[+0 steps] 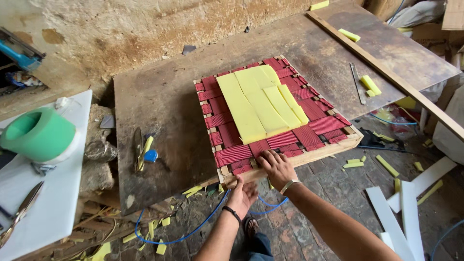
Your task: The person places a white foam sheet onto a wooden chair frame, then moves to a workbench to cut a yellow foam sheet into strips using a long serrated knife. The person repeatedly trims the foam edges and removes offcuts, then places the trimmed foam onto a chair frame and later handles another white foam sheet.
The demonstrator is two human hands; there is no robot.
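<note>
A square wooden seat frame woven with red webbing straps lies on a dark worktable. Several yellow foam strips lie side by side across its middle. My right hand rests flat, fingers spread, on the webbing at the frame's near edge; a metal bangle circles the wrist. My left hand sits just below it, gripping the frame's front rail from underneath, with a dark band on the wrist.
A green foam roll and scissors lie on a white board at left. A tool with a blue handle lies on the table. A long wooden batten crosses at right. Blue hose, foam scraps and white boards litter the floor.
</note>
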